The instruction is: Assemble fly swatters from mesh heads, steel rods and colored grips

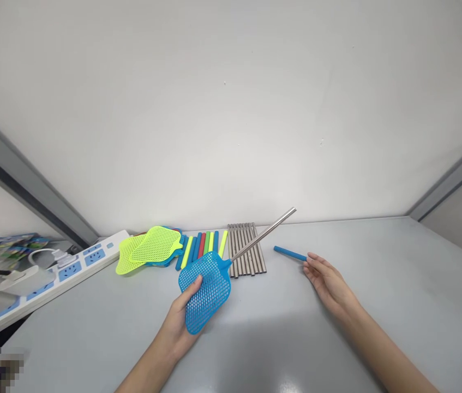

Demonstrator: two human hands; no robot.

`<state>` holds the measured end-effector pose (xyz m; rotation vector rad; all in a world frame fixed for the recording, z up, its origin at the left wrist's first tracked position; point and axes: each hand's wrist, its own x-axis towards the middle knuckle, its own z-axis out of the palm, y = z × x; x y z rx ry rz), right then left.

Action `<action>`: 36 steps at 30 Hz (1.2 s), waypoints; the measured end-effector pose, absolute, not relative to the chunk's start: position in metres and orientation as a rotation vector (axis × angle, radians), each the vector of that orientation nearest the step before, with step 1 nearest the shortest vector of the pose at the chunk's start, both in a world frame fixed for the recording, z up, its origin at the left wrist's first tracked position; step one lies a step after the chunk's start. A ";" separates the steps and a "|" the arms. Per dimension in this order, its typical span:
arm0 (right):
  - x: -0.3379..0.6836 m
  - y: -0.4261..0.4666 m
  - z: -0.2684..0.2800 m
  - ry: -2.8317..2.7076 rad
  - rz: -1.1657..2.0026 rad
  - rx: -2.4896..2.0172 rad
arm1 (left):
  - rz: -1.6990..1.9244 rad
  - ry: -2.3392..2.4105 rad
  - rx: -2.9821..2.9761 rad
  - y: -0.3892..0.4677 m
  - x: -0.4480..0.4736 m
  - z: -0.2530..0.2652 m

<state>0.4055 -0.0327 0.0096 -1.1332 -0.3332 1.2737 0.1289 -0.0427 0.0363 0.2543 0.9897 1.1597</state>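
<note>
My left hand [184, 322] grips a blue fly swatter head [210, 292], thumb on its mesh face and the other fingers behind it. A metal rod [264, 233] is joined to the neck of the head and slants up to the right. Between the fingertips of my right hand [329, 281] is one end of a blue handle tube [290, 252], which points left, apart from the rod. Behind the swatter lie a row of metal rods [251, 245] and a row of coloured handle tubes [202, 245]. Yellow swatter heads [155, 245] are stacked over blue ones to the left.
A white power strip [103, 246] with several plugs runs along the table's left side. A pale wall [231, 120] stands behind the grey table [411, 273], with grey frame posts at both sides. Packaged items [13, 245] lie blurred beyond the left post.
</note>
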 end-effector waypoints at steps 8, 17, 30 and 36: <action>0.408 -0.032 0.007 -0.292 1.191 -1.089 | 1.187 1.033 0.391 -0.025 0.104 0.031; 0.416 -0.030 0.013 -0.205 1.215 -1.037 | 1.132 1.062 0.473 -0.019 0.098 0.025; 0.416 -0.031 0.021 -0.132 1.220 -1.007 | 1.016 1.099 0.503 -0.021 0.099 0.028; 0.418 -0.032 0.021 -0.129 1.240 -0.990 | 0.990 1.098 0.505 -0.023 0.102 0.032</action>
